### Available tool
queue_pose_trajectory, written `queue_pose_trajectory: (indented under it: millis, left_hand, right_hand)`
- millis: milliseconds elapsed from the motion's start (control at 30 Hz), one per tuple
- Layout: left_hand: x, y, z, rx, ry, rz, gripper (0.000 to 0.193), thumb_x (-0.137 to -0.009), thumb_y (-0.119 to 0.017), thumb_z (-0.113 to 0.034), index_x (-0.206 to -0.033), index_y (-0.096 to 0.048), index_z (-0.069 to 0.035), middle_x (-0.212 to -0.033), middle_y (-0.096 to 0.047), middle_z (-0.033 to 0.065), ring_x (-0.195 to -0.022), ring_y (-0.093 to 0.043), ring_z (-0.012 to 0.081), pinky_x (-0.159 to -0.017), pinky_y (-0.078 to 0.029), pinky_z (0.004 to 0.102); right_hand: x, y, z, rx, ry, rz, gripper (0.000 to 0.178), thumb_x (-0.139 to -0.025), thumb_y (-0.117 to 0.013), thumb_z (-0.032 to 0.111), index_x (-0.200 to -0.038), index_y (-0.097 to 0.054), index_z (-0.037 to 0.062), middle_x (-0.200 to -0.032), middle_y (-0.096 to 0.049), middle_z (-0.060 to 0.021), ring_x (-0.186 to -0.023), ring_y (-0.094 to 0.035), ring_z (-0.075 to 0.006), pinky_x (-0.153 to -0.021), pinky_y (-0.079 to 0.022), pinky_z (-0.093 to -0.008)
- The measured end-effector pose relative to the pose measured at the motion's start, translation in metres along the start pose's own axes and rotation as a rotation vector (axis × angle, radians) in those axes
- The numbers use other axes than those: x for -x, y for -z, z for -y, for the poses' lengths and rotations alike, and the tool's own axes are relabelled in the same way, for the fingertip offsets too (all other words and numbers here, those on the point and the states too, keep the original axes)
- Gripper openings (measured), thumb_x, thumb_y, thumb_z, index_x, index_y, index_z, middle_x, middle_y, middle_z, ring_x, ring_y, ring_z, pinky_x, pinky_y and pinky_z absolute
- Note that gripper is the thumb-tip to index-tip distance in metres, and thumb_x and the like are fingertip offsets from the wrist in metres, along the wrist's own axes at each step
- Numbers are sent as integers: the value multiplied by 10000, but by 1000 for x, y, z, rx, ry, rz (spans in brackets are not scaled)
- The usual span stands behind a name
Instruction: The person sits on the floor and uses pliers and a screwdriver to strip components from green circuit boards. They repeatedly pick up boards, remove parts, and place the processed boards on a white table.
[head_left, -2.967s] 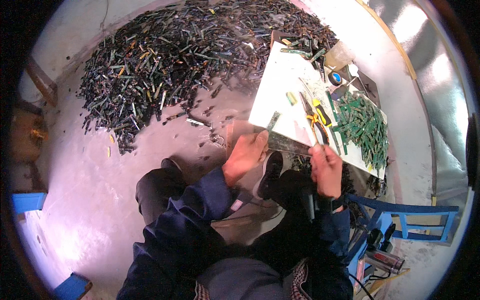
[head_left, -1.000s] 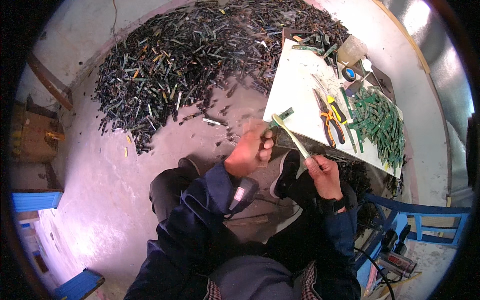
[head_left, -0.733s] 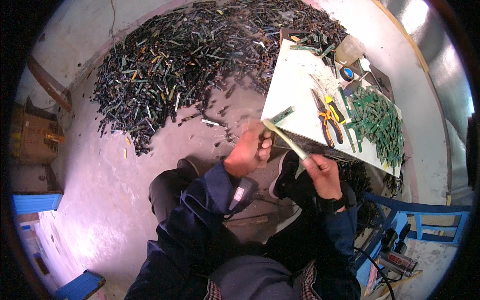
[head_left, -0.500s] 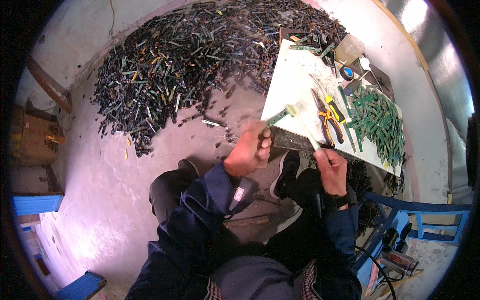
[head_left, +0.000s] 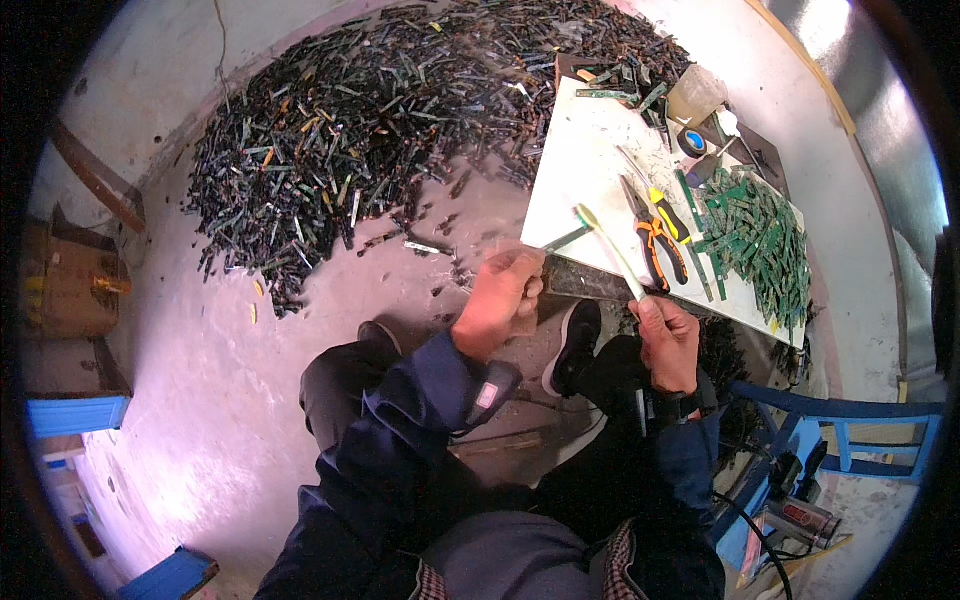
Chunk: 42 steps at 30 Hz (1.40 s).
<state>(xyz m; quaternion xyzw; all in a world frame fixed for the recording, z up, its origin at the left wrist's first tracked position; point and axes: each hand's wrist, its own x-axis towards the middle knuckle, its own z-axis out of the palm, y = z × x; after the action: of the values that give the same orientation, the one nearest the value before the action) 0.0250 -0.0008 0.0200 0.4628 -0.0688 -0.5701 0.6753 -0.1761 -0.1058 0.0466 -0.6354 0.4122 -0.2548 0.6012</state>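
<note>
My left hand (head_left: 498,300) grips a narrow green circuit strip (head_left: 565,239) that juts toward the white board (head_left: 580,180). In my right hand (head_left: 668,335) I hold a pale toothbrush (head_left: 610,252), its head pointing up and left, close to the tip of the strip. Both hands hover over my knees at the near edge of the board. A heap of green circuit strips (head_left: 762,238) lies on the board's right part, and orange-handled pliers (head_left: 655,228) lie in its middle.
A big dark pile of circuit strips (head_left: 400,110) covers the floor at the top. A blue stool frame (head_left: 850,440) stands at the right, a cardboard box (head_left: 70,285) at the left. My shoe (head_left: 575,340) rests below the board.
The toothbrush has swung back to meet the strip after my right hand dropped away from it for a moment. My left hand has kept the strip in much the same place.
</note>
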Motion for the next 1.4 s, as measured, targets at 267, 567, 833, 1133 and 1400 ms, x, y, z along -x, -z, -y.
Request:
queue_pose_trajectory:
  millis: [267, 567, 833, 1133, 1400]
  left_hand:
    - [-8, -4, 12, -52, -125, -108, 159, -895, -530, -206, -844, -542, -57, -659, -437, -37, -530, -375, 48, -429, -266, 197]
    - [-6, -3, 9, -140, -138, -94, 152, -890, -513, -198, -880, -526, -47, -696, -416, -42, -559, -374, 40, -443, -262, 183]
    - [-2, -6, 9, -171, -141, -61, 214, -919, -504, -258, -890, -511, -45, -693, -387, -46, -567, -351, 30, -441, -254, 188]
    - [1, -3, 3, -182, -109, -45, 183, -927, -495, -232, -856, -512, -64, -648, -375, -49, -528, -323, 32, -435, -243, 193]
    - [17, -12, -7, -304, 16, 203, 214, -924, -495, -216, -768, -499, -71, -605, -387, -36, -502, -331, 48, -426, -229, 217]
  right_hand:
    - [-4, 6, -4, 141, 47, -144, 219, -896, -579, 185, -886, -660, -18, -667, -495, 79, -605, -375, -21, -535, -292, -193]
    - [-7, 3, 0, 197, 150, -167, 228, -907, -564, 171, -921, -637, -44, -682, -511, 57, -641, -413, -43, -555, -359, -219]
    - [-9, 2, 1, 213, 142, -130, 233, -897, -579, 181, -852, -616, -45, -631, -479, 50, -617, -382, -39, -527, -336, -227]
    - [-16, -3, -6, 155, 121, -134, 229, -915, -544, 191, -870, -588, -29, -637, -483, 32, -575, -383, -45, -509, -331, -211]
    - [-25, -29, 17, 79, 96, -129, 192, -922, -523, 183, -981, -523, 0, -785, -593, -20, -567, -482, -63, -530, -412, -204]
